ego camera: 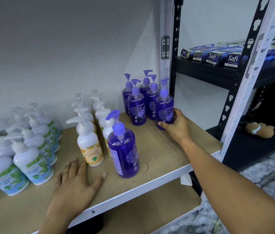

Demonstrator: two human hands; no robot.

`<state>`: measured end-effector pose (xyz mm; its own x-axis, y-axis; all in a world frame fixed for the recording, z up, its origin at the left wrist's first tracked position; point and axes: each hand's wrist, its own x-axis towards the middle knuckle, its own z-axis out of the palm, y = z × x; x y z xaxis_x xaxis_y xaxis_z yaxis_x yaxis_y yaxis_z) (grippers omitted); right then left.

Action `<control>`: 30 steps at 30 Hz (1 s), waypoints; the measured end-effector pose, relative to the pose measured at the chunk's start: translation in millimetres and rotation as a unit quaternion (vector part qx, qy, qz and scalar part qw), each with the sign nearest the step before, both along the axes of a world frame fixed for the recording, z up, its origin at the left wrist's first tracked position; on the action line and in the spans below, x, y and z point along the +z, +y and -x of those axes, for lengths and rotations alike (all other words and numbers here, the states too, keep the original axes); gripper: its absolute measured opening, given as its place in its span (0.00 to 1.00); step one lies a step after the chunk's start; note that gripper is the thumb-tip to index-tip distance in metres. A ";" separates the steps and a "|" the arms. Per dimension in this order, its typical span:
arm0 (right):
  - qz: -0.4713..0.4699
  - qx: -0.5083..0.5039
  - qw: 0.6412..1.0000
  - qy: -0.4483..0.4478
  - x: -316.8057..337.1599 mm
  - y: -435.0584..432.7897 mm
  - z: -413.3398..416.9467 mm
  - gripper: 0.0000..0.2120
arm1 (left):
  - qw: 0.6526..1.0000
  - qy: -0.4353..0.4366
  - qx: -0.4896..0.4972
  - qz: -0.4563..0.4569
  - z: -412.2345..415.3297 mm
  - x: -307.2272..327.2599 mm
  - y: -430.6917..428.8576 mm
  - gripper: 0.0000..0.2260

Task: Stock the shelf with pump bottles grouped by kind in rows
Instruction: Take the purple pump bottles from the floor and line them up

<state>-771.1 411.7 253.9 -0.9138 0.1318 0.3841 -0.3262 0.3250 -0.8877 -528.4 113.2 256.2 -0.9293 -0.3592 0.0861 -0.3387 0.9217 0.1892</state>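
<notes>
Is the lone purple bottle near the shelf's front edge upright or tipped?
Upright: the purple bottle stands on its base on the shelf, pump on top.

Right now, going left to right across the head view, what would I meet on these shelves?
Green-labelled white pump bottles → yellow-labelled white pump bottles → lone purple bottle → purple bottle cluster → right hand gripping the end purple bottle → Safi boxes → brown plush toy.
</notes>
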 end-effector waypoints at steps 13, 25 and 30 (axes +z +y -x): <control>-0.003 0.008 1.000 -0.009 0.3 1.2 -2.5 0.37 | 1.000 -0.002 0.001 -0.003 0.3 0.0 -1.2 0.46; -0.014 0.009 1.000 -0.004 2.1 1.0 -4.7 0.36 | 1.000 -0.006 0.002 -0.002 1.2 -0.6 -1.3 0.45; -0.012 0.006 1.000 0.001 4.4 0.8 -7.6 0.35 | 1.000 -0.004 0.001 0.000 1.3 -2.6 -3.3 0.45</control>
